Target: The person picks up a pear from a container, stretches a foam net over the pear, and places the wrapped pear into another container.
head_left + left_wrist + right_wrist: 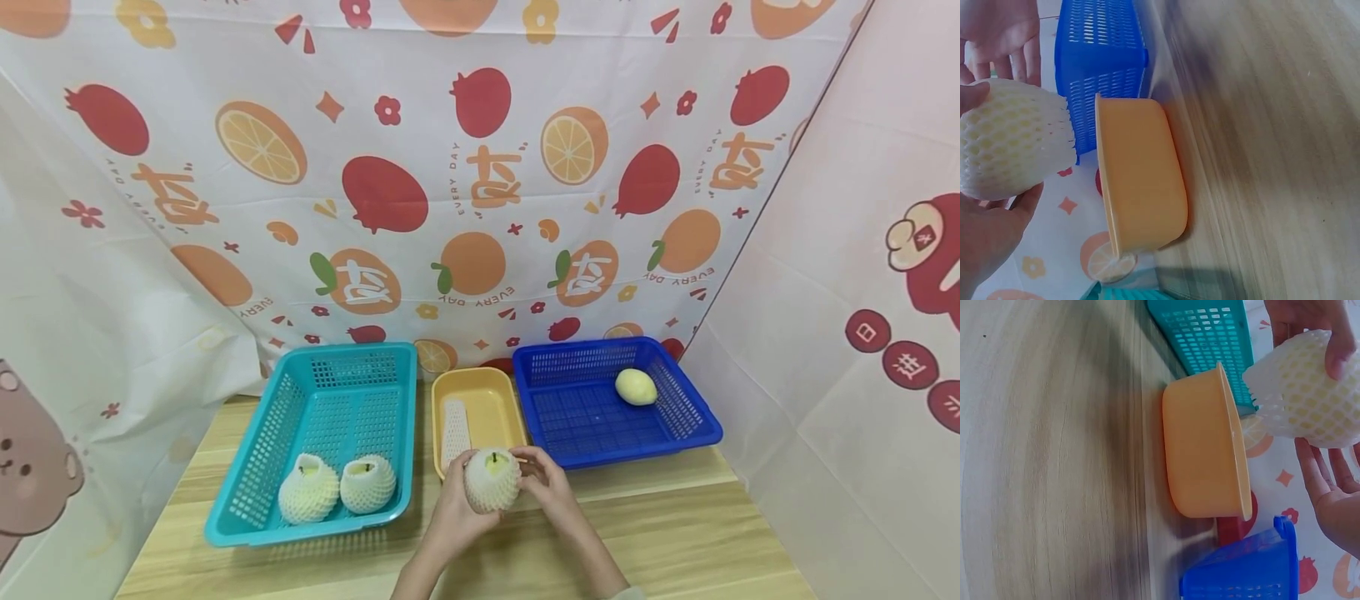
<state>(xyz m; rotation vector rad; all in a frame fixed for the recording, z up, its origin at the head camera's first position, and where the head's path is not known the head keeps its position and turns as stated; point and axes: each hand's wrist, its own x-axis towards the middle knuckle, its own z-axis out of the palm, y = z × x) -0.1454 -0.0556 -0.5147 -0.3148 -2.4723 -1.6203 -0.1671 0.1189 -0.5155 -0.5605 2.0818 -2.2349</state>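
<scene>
In the head view, a pale yellow-green pear (492,483) in a white foam net sits upright above the table, its dark stem showing through the net's opening. My left hand (459,510) grips it from the left and below. The right hand (551,492) touches its right side with extended fingers, as the right wrist view also shows at the right hand (1338,509). Just behind both hands stands a yellow tray (491,392) with a flattened white foam net (455,429) in it.
To the left, a teal basket (408,400) holds two foam-netted fruits (309,490). A blue basket (577,417) at right holds one bare yellow fruit (636,387). Behind the baskets hangs a fruit-printed cloth (420,275), above the wooden table (675,533).
</scene>
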